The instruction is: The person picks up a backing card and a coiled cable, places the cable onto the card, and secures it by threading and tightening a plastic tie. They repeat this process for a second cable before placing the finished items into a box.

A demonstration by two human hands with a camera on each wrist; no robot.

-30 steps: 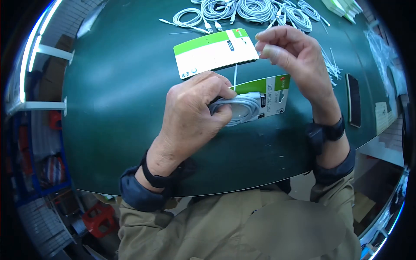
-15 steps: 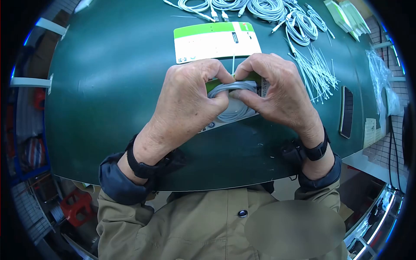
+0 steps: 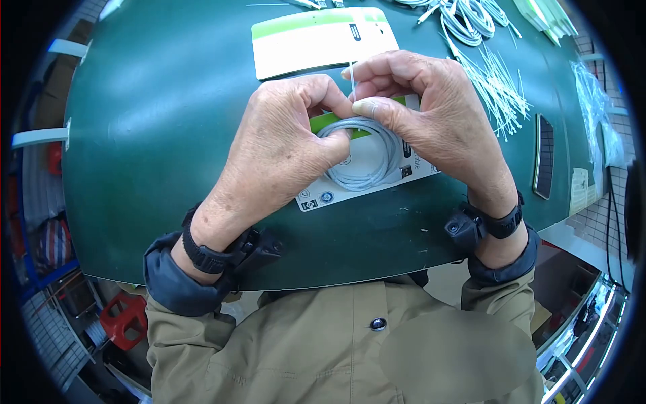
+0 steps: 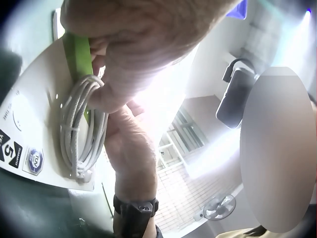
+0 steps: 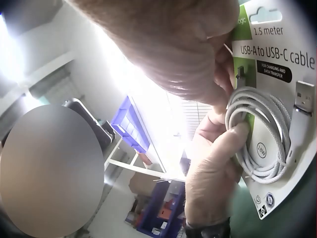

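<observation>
The right hand (image 3: 431, 114), raised and apart a second ago, now meets the left hand (image 3: 282, 145) at the coiled cable (image 3: 367, 158), pinching the thin tie (image 3: 352, 75)

A dark green table (image 3: 155, 135) fills the head view. Red stools (image 3: 124, 320) and blue shelving (image 5: 148, 213) (partly blurred) stand below its edge. A fan (image 4: 218, 208) stands near bright windows (image 4: 185, 131).

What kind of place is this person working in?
Probably a packing bench in a small factory or workshop. On a green table both hands fasten a coiled white cable to a printed retail card, with a blank card, loose cable ties and more coiled cables beyond.
</observation>
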